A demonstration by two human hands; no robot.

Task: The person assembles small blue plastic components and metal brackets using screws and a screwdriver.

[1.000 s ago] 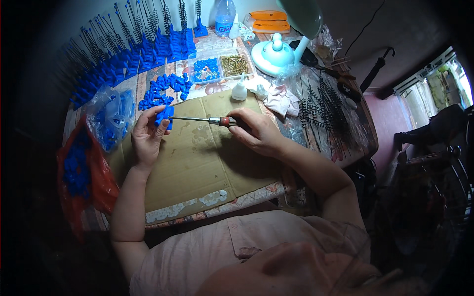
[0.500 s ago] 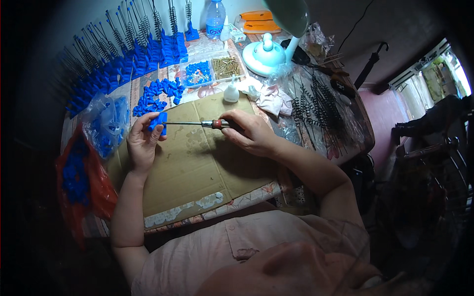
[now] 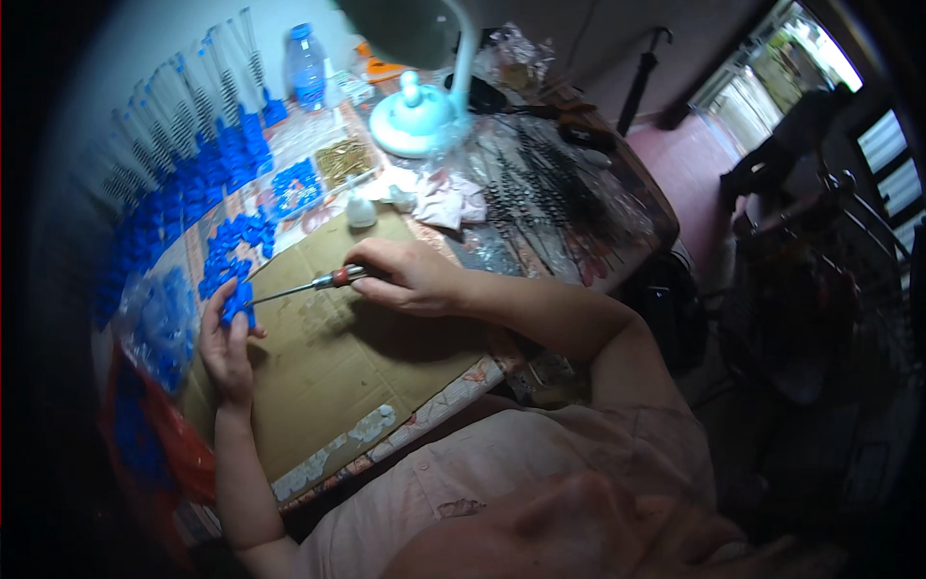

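My left hand (image 3: 228,355) pinches a small blue plastic piece (image 3: 237,302) between thumb and fingers, over the left part of a worn cardboard sheet (image 3: 328,376). A screwdriver (image 3: 288,291) with a long metal shaft and a red-collared handle is gripped in my right hand (image 3: 413,278). Its shaft runs leftward and its tip meets the blue piece; whether a screw sits there is too small to see. Just beyond my left hand lie loose blue plastic pieces (image 3: 231,246). A clear divided box holds gold-coloured screws (image 3: 343,162) and small blue parts (image 3: 296,186).
Blue bases with upright black coiled wires (image 3: 198,164) line the far left. A white squeeze bottle (image 3: 362,209) and a lamp (image 3: 413,125) stand beyond the cardboard. Black coiled wires (image 3: 555,183) are heaped at right. A clear bag (image 3: 154,318) and red bag (image 3: 183,444) sit at left.
The whole view has turned and shifted, so the table appears tilted and further left. Both hands keep their grip, and the screwdriver tip stays at the blue piece.
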